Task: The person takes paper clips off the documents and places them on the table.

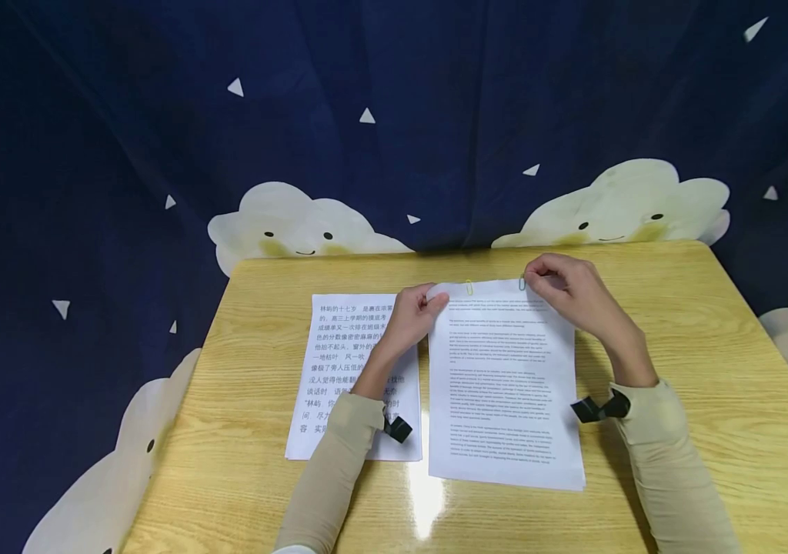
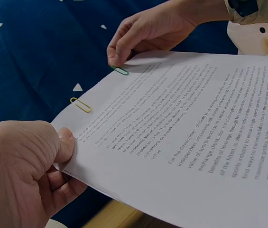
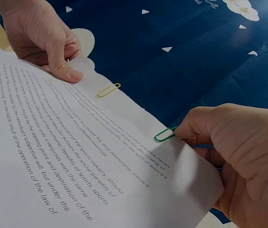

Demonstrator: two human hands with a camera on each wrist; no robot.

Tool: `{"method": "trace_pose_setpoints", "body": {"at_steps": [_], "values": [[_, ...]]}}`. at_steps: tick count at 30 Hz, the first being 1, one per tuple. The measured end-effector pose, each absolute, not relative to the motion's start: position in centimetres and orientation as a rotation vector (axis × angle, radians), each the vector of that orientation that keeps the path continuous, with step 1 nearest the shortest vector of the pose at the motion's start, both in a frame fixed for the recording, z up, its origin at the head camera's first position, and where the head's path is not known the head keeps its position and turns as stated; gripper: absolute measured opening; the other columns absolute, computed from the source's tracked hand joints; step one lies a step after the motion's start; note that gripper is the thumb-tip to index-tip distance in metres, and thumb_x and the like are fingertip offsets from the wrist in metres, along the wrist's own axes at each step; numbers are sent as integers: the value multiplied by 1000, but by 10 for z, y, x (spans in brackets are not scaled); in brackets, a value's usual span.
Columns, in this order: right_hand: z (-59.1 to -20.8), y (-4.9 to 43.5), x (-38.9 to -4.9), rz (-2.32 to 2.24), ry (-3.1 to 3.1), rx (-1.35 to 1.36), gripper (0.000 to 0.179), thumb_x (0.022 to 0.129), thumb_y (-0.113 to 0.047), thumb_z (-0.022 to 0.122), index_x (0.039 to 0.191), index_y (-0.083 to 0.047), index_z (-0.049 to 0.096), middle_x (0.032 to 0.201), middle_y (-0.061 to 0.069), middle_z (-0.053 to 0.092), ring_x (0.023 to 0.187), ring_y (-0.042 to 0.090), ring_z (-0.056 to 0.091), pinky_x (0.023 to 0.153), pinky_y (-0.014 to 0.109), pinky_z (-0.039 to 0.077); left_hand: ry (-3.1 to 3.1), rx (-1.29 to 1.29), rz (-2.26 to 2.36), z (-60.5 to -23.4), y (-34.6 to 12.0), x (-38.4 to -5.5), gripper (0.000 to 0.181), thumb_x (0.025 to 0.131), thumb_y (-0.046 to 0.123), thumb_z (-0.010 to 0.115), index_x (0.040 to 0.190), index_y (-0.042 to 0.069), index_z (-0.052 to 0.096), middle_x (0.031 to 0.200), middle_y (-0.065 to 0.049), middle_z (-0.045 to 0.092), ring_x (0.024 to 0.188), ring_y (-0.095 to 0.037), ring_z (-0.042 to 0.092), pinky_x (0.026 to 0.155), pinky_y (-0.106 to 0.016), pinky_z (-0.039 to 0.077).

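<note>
My left hand grips the top left corner of a stack of printed paper sheets, thumb on top and fingers beneath. A yellow paper clip sits on the top edge, a little right of that thumb. Farther right along the same edge is a green paper clip, partly over the paper. My right hand pinches the green clip's outer end between thumb and forefinger. In the right wrist view a thin blue line shows among the right fingers; I cannot tell what it is.
Another sheet or stack with larger Chinese print lies on the wooden table to the left, partly under my left arm. A dark blue curtain with clouds and white triangles hangs behind the table's back edge.
</note>
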State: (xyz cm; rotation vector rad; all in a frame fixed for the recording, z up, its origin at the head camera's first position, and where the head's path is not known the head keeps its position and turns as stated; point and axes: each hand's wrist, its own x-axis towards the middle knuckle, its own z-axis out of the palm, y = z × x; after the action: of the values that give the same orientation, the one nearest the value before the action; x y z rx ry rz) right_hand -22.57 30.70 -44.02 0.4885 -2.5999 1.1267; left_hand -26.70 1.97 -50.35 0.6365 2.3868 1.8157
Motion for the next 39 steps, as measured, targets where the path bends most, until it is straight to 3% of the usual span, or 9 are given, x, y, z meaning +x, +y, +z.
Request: {"method": "trace_pose_setpoints", "body": {"at_steps": [21,39], "values": [[-441,304,-223,1130,-2607,467,10,103,-11,64,99,-5,71,91,7,68,85,21,56,78,19,40,2359,656,1813,-503,17,-266,20,107,16,62,95,3,72,58,1,40,49,-11,35,50,-25,30],[-440,304,-226,1150,-2590,474,11,104,-12,64,102,-4,71,93,8,69,86,21,55,78,22,39,2373,656,1808,-502,18,-267,21,107,16,61,94,2,71,58,1,39,50,-11,36,51,-24,31]]}}
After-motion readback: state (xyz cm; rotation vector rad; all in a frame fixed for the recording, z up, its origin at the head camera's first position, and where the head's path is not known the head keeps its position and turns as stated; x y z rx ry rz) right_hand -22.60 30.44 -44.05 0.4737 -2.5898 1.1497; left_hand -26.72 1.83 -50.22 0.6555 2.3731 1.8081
